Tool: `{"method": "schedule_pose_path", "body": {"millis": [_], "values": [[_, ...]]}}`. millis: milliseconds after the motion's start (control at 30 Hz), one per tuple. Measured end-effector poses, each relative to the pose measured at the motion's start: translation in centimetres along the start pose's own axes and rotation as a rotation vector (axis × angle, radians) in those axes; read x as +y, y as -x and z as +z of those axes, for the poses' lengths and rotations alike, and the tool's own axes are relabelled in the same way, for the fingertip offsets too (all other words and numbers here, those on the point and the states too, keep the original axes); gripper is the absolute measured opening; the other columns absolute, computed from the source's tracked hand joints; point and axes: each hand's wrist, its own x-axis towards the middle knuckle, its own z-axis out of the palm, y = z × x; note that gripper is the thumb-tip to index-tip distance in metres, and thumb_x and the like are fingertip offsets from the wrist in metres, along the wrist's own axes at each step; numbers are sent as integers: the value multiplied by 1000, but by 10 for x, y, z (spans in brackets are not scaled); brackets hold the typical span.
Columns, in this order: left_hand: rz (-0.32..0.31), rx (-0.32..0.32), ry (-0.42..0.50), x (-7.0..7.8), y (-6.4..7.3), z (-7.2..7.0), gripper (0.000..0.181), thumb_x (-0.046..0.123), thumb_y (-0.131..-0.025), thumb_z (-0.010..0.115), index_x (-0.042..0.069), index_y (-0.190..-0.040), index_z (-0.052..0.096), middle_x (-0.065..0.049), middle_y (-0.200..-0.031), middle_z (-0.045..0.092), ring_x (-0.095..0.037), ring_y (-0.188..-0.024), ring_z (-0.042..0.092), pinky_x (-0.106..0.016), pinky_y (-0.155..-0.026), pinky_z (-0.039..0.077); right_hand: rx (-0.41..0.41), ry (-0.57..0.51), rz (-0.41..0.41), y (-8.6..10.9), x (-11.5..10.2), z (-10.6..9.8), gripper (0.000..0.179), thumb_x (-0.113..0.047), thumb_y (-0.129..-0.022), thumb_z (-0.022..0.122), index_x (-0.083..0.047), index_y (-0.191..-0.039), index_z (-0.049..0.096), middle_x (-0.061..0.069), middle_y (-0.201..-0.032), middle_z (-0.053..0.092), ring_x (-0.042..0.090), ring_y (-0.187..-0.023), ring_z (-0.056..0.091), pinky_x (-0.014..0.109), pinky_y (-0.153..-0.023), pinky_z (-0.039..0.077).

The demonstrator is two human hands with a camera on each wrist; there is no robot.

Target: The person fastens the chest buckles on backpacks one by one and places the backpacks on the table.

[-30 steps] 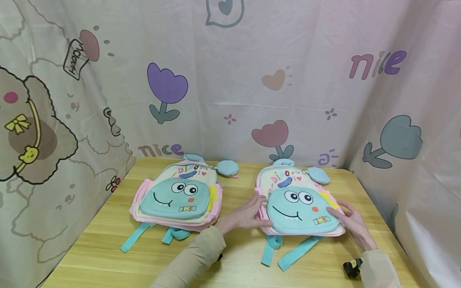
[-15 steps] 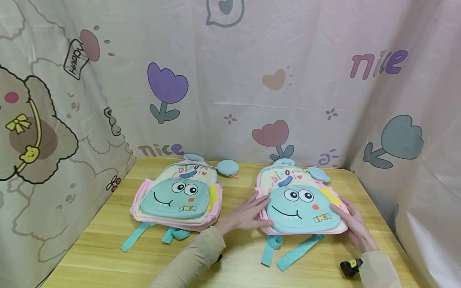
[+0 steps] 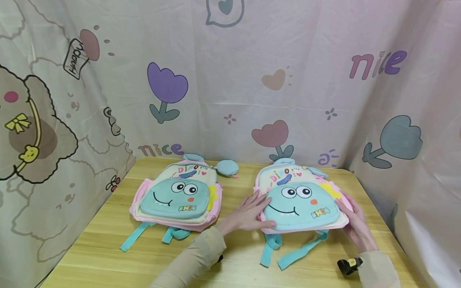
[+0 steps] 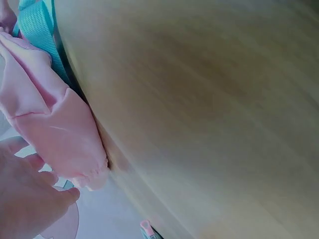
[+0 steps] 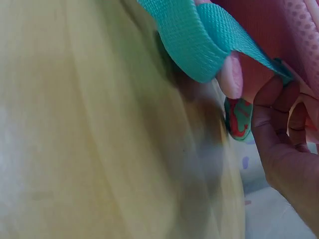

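The right hand [image 3: 358, 226] grips the dinosaur backpack [image 3: 302, 218] at its four-o'clock corner, thumb on top; the left hand [image 3: 246, 215] rests, fingers spread, at eight. It's on the table [image 3: 248, 274], one o'clock from the person; its twin [image 3: 173, 202], eleven. I'd guess soft, light, best held by both sides. Contents hidden.

The held backpack [image 3: 300, 208] hides part of the right hand [image 3: 357, 227] in the head view, which cuts off both sleeves [image 3: 194, 258]; the left wrist view blurs the counter [image 4: 199, 124].

Bag [image 3: 302, 208] at 4 o'clock: its 4 o'clock corner has risen, held by right hand [image 3: 358, 224]. Pouch [image 3: 317, 172] at its 1 o'clock tilted nearer edge-on.
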Motion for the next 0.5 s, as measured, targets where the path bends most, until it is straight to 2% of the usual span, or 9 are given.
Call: {"method": "schedule_pose_path", "body": {"millis": [200, 400, 500], "values": [[-1, 18, -5, 6, -1, -1, 88, 70, -94, 48, 25, -163, 18, -2, -172, 7, -25, -160, 1, -58, -127, 11, -31, -68, -76, 2, -3, 8, 53, -17, -103, 56, -38, -150, 43, -16, -110, 66, 6, -90, 71, 24, -76, 60], [-5, 42, -8, 10, -1, -2, 88, 68, -94, 51, 21, -162, 20, -7, -172, 5, -26, -160, 3, -56, -127, 10, -63, -161, -205, 1, -5, 20, 52, -6, -102, 53, -28, -150, 48, -12, -120, 65, 8, -97, 72, 24, -80, 60], [-3, 54, -16, 11, -1, -2, 88, 67, -95, 50, 20, -162, 20, -10, -172, 6, -26, -159, 4, -55, -128, 10, -45, -164, -253, 2, -7, 26, 53, -4, -102, 54, -25, -150, 47, -10, -121, 65, 8, -97, 72, 24, -79, 60]]}}
